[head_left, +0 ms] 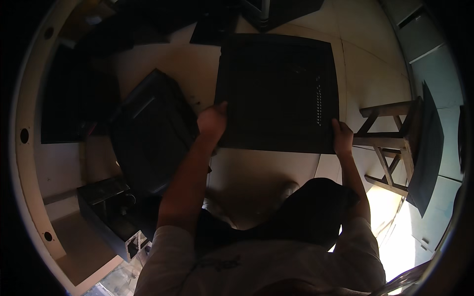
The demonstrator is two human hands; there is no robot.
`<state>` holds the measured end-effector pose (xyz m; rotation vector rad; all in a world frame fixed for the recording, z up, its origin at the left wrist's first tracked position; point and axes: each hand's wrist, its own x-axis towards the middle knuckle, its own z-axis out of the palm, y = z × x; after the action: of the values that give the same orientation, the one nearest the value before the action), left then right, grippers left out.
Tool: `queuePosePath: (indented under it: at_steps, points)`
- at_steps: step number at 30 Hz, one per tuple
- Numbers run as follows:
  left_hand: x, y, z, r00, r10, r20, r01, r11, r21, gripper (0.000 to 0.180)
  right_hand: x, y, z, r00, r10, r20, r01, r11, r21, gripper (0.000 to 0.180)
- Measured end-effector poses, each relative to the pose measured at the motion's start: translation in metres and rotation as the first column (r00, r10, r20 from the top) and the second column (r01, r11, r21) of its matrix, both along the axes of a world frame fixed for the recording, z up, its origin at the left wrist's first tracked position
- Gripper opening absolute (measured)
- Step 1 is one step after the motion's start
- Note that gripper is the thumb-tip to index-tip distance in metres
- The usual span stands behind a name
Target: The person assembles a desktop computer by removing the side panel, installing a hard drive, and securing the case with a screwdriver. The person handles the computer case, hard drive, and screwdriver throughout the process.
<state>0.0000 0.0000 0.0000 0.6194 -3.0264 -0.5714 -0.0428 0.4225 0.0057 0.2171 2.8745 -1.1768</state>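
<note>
Between the two hands a large black square panel (279, 93) is held flat above the pale tiled floor (375, 74). The left hand (213, 121) is closed around the panel's near left corner, fingers curled over the edge. The right hand (341, 137) is closed on the near right corner, thumb laid on the top face. A single row of small pale dots is seen on the panel, just beyond the right hand.

Just left of the left-hand grip, one dark flat case (150, 133) is seen lying tilted on the floor. Farther out on that side, nearer the body, one open dark box (106, 207) is seen. Just right of the right-hand grip, one wooden stool (392, 143) is seen, and one dark flat sheet (427, 153) is leaned against its far side. Beyond the panel, away from both grips, two more dark flat pieces (217, 22) are made out, though their kind cannot be told in the shadow. Below the grips, one dark-clad knee (316, 207) is seen.
</note>
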Motion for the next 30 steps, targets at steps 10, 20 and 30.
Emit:
queuePosePath:
  at_steps: [10, 20, 30]
  points:
    - [-0.016, 0.009, 0.019, 0.983, -0.098, 0.155, 0.119, 0.984, -0.129, 0.05, -0.007, 0.002, -0.026, 0.999, 0.022, -0.03, -0.01, 0.937, 0.35, 0.052]
    - [-0.017, 0.009, 0.023, 0.958, -0.02, 0.287, 0.058, 0.991, -0.123, 0.055, 0.0, -0.006, -0.023, 0.999, -0.044, -0.01, 0.045, 0.992, 0.118, 0.047]
    - [-0.03, -0.02, 0.014, 0.961, -0.065, 0.27, 0.092, 0.992, -0.088, 0.067, -0.012, 0.003, -0.04, 0.999, 0.043, 0.006, -0.044, 0.983, 0.177, 0.058]
